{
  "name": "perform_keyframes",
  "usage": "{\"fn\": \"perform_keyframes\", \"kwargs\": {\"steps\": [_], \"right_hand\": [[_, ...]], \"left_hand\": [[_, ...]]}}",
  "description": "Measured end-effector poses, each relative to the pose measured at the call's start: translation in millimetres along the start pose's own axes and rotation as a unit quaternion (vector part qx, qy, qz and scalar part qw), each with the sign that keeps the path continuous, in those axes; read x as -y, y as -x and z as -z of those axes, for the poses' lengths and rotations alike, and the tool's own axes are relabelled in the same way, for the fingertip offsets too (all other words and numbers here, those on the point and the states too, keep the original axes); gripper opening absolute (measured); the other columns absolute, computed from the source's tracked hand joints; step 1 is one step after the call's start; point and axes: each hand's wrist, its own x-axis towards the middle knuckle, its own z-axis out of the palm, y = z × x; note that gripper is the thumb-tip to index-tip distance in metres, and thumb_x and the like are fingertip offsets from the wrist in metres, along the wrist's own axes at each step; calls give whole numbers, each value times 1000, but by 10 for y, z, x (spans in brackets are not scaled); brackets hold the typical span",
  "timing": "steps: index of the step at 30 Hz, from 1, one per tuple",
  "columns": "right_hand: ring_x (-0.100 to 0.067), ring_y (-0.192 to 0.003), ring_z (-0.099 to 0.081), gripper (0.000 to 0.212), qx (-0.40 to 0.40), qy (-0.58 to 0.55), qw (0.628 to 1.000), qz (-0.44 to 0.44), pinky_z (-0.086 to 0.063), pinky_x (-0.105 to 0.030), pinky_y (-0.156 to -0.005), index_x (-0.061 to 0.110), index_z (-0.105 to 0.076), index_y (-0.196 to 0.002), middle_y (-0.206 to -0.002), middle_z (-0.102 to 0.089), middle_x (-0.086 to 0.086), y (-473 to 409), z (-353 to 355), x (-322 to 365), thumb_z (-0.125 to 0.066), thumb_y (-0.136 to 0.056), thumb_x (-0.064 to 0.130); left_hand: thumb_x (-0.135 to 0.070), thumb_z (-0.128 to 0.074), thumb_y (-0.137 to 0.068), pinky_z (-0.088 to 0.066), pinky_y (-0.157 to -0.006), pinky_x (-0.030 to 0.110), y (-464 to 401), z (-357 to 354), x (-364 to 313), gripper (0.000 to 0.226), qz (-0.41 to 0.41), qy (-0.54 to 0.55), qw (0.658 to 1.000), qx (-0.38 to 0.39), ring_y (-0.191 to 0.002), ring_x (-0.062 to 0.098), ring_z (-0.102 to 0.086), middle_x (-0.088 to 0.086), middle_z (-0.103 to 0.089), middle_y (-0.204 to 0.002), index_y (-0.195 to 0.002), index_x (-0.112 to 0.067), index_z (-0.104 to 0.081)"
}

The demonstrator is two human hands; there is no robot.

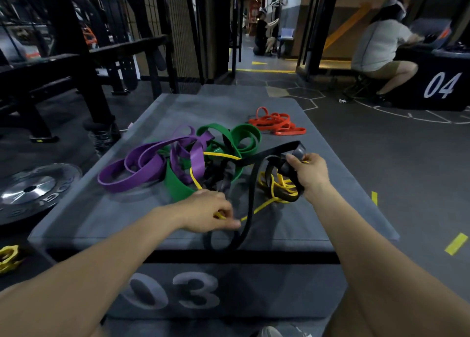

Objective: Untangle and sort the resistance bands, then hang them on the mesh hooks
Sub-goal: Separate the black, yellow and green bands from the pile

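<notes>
Head view: purple bands (142, 167) lie farthest left on the grey box (101, 217), looped, running roughly left to right, with green bands (229, 138) tangled just beside them toward the middle. Left hand (211, 212) pinches a thin yellow band (277, 191) near the box's front edge — that band trails right and away. Right hand (309, 174) grips a black band (251, 199), whose long loop hangs down toward the front edge between both hands. Red bands (278, 124) lie apart, far right.

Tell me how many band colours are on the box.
5: purple band left, green band centre, red bands far right, black band and yellow band near right. Some may be hidden.
</notes>
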Motion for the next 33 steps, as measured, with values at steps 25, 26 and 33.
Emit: {"fn": "perform_keyframes", "kwargs": {"steps": [25,26,33], "right_hand": [[-14,-79,-58,12,161,45,964,209,-45,-33,-78,15,-65,-83,-81,-65,-3,372,-311,261,-56,-92,17],[-10,-77,-60,19,172,-28,968,179,-46,-28,-76,17,-66,-82,-78,-68,0,376,-291,286,-52,-94,21],[-13,-55,-52,60,231,-51,952,193,-43,-29,-56,-5,-63,-78,-59,-58,-5,486,-354,316,-51,-86,53]], "left_hand": [[-62,-50,-81,-31,-55,34,-55,100,-69,54,45,246,937,-243,-54,14,-40,1,-39,-55,-55,-15,-46],[-60,-51,-82,-27,-52,32,-66,150,-80,57,60,278,924,-256,-51,10,-31,0,-33,-53,-55,-9,-47],[-48,-62,-80,-17,-46,25,-139,324,-124,58,98,354,881,-299,-44,8,-22,-5,-22,-44,-47,-5,-42]]}}
